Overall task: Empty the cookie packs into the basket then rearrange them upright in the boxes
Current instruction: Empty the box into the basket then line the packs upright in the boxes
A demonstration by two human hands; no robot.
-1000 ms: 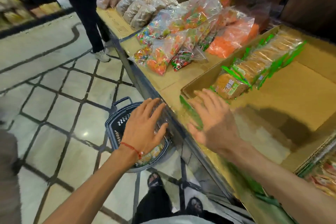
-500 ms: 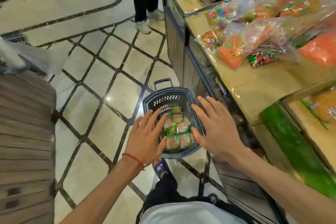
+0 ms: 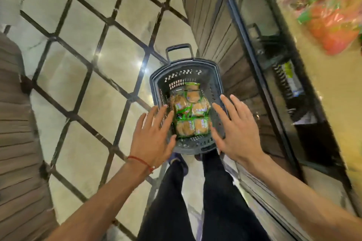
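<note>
A dark grey perforated plastic basket [image 3: 212, 84] with a loop handle stands on the glossy beige floor tiles [image 3: 78, 64], which are crossed by dark lattice lines, at the centre of the frame. In it lie round golden cookie packs in clear green-edged wrappers [image 3: 191, 111], flat and overlapping. Their pale labels are too blurred to read.

The left hand [image 3: 154, 135], with a red thread bracelet [image 3: 140, 161] at the wrist, and the right hand [image 3: 237, 133] hover at the basket's two sides. Their fingers are spread straight and hold nothing. Whether they touch the rim cannot be told.

A ribbed wooden counter side [image 3: 211, 25] rises at the upper right.
</note>
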